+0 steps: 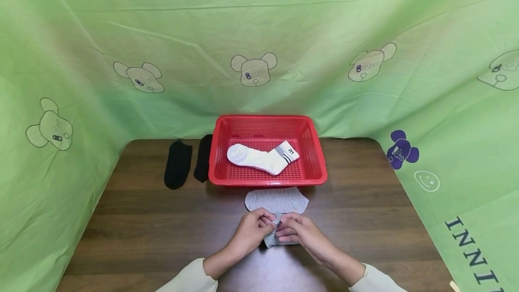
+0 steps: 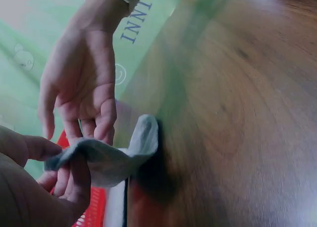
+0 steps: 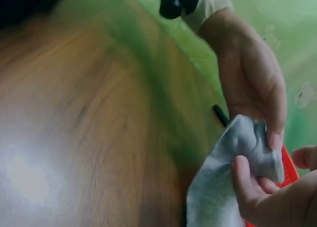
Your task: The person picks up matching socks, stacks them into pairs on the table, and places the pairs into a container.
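A light grey ankle sock is raised off the table in front of me, its cuff between my two hands. My left hand pinches the cuff edge between thumb and fingers, as the left wrist view shows on the sock. Fingers of my right hand touch the sock from the other side, while its thumb stands apart from the fabric in both wrist views. Just beyond the hands, a second grey sock lies flat on the table, close to the basket's front.
The red plastic basket stands at the back of the wooden table, holding a white sock with dark stripes. To its left lie two black socks, one against the basket wall. A green printed curtain surrounds the table.
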`<state>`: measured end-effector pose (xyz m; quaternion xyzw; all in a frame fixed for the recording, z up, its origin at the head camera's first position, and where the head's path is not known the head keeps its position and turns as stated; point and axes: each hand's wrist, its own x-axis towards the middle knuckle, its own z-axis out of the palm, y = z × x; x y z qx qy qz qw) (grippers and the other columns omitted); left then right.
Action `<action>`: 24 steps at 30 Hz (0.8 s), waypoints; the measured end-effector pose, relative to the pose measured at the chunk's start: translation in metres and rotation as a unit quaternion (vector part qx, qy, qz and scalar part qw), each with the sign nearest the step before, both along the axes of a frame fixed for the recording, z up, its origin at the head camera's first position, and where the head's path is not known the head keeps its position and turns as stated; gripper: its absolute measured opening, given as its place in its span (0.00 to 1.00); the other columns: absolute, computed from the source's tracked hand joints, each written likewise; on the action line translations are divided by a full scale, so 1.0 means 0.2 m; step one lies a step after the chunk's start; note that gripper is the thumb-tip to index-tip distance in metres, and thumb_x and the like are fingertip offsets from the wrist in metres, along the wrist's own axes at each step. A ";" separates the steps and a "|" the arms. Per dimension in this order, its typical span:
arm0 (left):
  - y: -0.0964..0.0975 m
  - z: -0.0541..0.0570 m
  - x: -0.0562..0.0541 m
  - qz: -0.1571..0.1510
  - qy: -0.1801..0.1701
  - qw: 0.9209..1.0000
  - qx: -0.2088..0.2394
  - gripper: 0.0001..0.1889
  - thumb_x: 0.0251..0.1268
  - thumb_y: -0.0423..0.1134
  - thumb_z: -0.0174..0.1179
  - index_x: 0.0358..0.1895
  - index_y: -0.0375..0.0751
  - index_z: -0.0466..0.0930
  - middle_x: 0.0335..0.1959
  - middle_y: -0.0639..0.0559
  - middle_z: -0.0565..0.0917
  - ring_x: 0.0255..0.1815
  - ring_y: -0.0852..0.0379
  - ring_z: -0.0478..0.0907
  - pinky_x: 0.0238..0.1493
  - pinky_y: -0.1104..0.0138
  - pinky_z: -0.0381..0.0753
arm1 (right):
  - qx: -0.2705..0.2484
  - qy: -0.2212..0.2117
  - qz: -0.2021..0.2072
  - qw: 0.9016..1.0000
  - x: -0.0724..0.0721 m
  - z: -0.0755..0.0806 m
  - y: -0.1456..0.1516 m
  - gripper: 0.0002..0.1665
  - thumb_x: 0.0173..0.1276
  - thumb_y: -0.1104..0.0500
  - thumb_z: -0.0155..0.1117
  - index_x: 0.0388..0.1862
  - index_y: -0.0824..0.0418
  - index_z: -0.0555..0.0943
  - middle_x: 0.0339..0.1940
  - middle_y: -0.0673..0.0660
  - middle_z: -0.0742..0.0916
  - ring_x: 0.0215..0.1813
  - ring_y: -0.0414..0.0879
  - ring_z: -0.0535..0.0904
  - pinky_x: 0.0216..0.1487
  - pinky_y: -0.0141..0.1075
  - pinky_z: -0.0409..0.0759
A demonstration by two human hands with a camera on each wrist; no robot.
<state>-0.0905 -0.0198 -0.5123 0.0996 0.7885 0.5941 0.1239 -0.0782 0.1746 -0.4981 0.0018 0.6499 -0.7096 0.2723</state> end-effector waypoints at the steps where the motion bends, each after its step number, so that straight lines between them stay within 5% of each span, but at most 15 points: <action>1: 0.01 0.00 0.00 -0.008 -0.007 1.000 0.008 0.04 0.61 0.27 0.64 0.39 0.32 0.85 0.29 0.49 0.83 0.28 0.68 0.74 0.32 0.76 0.76 | -0.005 -0.010 0.001 1.000 0.01 0.01 0.00 0.21 0.80 0.58 0.51 0.57 0.77 0.71 0.44 0.57 0.86 0.45 0.43 0.85 0.53 0.36 0.86; 6: 0.06 -0.01 0.02 -0.040 -0.067 0.994 0.075 0.10 0.74 0.32 0.55 0.44 0.29 0.84 0.36 0.39 0.87 0.32 0.55 0.84 0.34 0.70 0.85 | 0.017 -0.014 -0.004 1.000 0.02 0.00 0.02 0.27 0.80 0.55 0.54 0.61 0.80 0.70 0.49 0.55 0.86 0.49 0.42 0.84 0.54 0.34 0.85; 10: 0.07 -0.02 0.02 -0.055 -0.098 0.986 0.124 0.12 0.75 0.29 0.48 0.49 0.25 0.81 0.43 0.32 0.87 0.39 0.41 0.88 0.39 0.64 0.88 | 0.046 -0.008 -0.021 0.999 0.02 -0.01 0.06 0.25 0.78 0.58 0.56 0.60 0.79 0.68 0.48 0.56 0.87 0.48 0.40 0.84 0.51 0.31 0.84; 15: 0.05 -0.04 0.01 -0.020 -0.089 0.990 0.108 0.09 0.69 0.27 0.52 0.46 0.27 0.79 0.41 0.33 0.87 0.35 0.52 0.85 0.35 0.68 0.85 | 0.078 0.013 -0.027 0.997 0.02 0.02 0.10 0.19 0.71 0.67 0.58 0.56 0.79 0.71 0.35 0.48 0.85 0.34 0.33 0.77 0.37 0.25 0.77; 19: 0.04 -0.06 0.00 0.004 -0.099 0.989 0.110 0.11 0.70 0.30 0.52 0.47 0.24 0.78 0.41 0.28 0.86 0.35 0.55 0.84 0.37 0.65 0.85 | 0.071 0.025 -0.005 0.997 0.04 0.13 0.11 0.17 0.69 0.68 0.58 0.54 0.78 0.72 0.32 0.47 0.84 0.32 0.33 0.77 0.34 0.24 0.76; 24: 0.00 -0.12 -0.03 -0.044 -0.172 0.962 0.208 0.25 0.79 0.41 0.45 0.62 0.19 0.71 0.55 0.30 0.83 0.52 0.52 0.84 0.57 0.61 0.84 | 0.020 0.047 0.043 0.998 0.06 0.30 0.10 0.14 0.72 0.67 0.58 0.52 0.75 0.73 0.36 0.48 0.87 0.37 0.35 0.82 0.41 0.28 0.82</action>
